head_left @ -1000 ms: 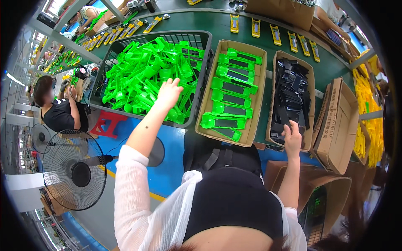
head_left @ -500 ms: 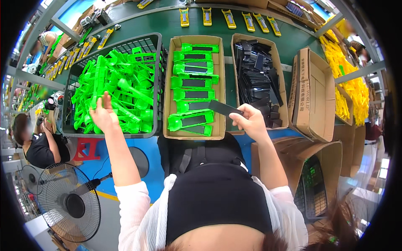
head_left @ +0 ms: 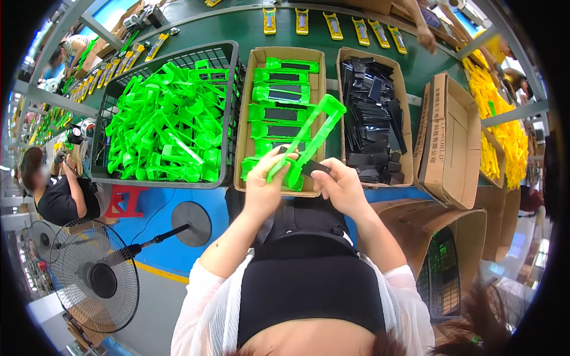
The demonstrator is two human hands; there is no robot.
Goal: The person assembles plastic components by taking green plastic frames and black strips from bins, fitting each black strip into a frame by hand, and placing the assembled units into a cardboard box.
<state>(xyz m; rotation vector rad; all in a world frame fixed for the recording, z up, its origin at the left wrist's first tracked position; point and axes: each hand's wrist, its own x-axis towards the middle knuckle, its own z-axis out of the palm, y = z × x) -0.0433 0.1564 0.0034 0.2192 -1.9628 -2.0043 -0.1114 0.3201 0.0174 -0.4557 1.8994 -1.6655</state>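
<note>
My left hand [head_left: 265, 181] is closed on a green plastic frame [head_left: 320, 133], which tilts up to the right above a cardboard tray. In my right hand [head_left: 341, 185], thumb and fingers pinch a dark flat plate [head_left: 313, 167], its far end against or behind the green frame; whether it sits inside cannot be told. Beneath, the cardboard tray [head_left: 243, 148] holds a column of green frames with dark plates in them [head_left: 280, 113]. A black plastic basket [head_left: 234, 77] heaped with loose green frames [head_left: 166, 118] stands left. To the right, a cardboard box [head_left: 407, 124] holds many dark plates [head_left: 369, 113].
A folded-edge cardboard box [head_left: 457, 142] leans at the right, beside a pile of yellow parts [head_left: 499, 113]. Several yellow devices [head_left: 332, 26] lie along the green bench [head_left: 237, 26]. A fan [head_left: 101, 279] stands lower left. Another person [head_left: 62, 190] sits at the left; a co-worker's hand [head_left: 426, 37] reaches in far right.
My left hand has come from the basket to the tray, bringing a green frame. My right hand has brought the dark plate against it. A co-worker's hand has appeared at the far right.
</note>
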